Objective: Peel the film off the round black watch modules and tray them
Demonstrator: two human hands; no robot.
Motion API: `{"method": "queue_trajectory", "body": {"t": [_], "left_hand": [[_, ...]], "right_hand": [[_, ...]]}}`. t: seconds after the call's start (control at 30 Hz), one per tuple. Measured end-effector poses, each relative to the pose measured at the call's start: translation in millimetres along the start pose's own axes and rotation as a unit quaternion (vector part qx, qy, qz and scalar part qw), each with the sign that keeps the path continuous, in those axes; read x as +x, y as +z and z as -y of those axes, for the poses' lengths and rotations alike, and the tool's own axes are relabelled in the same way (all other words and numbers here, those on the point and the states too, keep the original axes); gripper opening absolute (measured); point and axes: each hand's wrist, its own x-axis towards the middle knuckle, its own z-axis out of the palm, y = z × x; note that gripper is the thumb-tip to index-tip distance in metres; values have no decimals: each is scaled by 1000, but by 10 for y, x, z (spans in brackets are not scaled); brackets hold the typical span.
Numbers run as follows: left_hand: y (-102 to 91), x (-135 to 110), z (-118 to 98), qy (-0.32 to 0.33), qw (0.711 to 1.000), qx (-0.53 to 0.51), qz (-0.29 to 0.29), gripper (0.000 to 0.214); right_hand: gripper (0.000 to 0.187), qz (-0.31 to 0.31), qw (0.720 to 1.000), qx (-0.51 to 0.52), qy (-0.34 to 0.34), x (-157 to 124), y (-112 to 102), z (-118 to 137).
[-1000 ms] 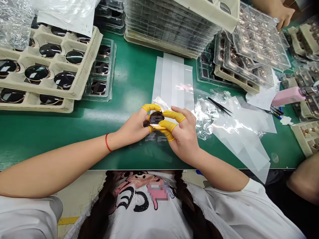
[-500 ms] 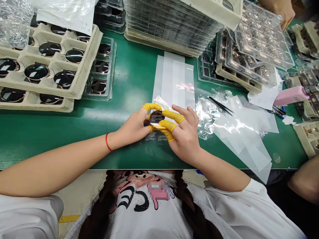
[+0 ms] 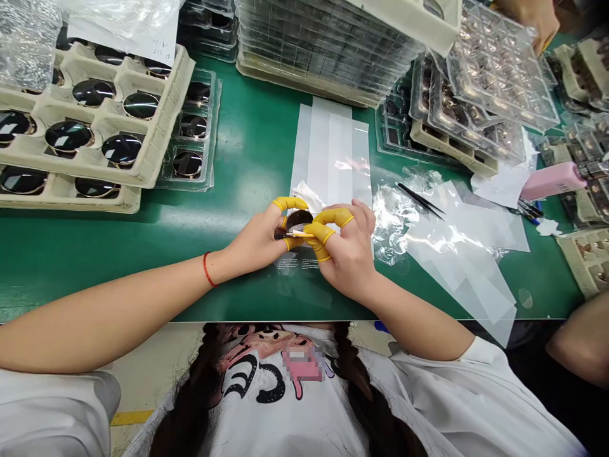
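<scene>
"Gripping the dark disc (image 3: 298, 219), is that the left hand (image 3: 264, 242)?"

"Yes, it closes on the disc's left side, one yellow-capped finger (image 3: 289, 203) above and another below. The disc sits between the two hands, held up off the desk (image 3: 247, 162)."

"And the right hand (image 3: 346, 254)?"

"Its yellow-capped fingers are bent together, tips at the disc's lower right. A thin white strip (image 3: 299, 234) shows there too, so I can't tell which of the two they pinch."

"What's nearest to them?"

"A crumpled white scrap (image 3: 307, 195) just beyond the disc, cloth or paper, I can't tell. On the wearer's side, clear stickers (image 3: 311, 264) with small white print lie flat. Past the scrap, long milky sheets (image 3: 337, 143) overlap."

"And off to the sides?"

"On the right, black tweezers (image 3: 421, 200) lie by crumpled clear plastic (image 3: 391, 225), with a pink bottle (image 3: 554, 181) farther off. On the left, stacked cream trays (image 3: 160, 136) hold similar round discs (image 3: 121, 150) in compartments."

"Anyone else about?"

"Another person's hand (image 3: 537, 22) shows at the upper right, near stacked clear trays (image 3: 542, 119)."
</scene>
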Motion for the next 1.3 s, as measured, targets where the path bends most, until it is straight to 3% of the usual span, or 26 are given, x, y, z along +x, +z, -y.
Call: {"method": "queue_trajectory", "body": {"t": [0.33, 0.53, 0.73, 1.07, 1.17, 1.3], "left_hand": [[24, 1, 60, 9, 999, -47, 8, 48], [27, -5, 115, 12, 999, -39, 2, 50], [27, 3, 129, 11, 998, -62, 5, 49], [26, 52, 69, 22, 996, -84, 33, 51], [-6, 85, 64, 21, 995, -87, 34, 52], [-64, 133, 52, 23, 994, -94, 41, 52]], "right_hand": [[17, -6, 1000, 13, 18, 62, 143, -52], [19, 35, 996, 36, 69, 74, 184, -74], [16, 2, 998, 4, 60, 115, 227, -108], [19, 52, 994, 11, 97, 191, 217, -163], [19, 46, 989, 94, 101, 224, 164, -313], [30, 5, 959, 181, 220, 104, 206, -838]]}}
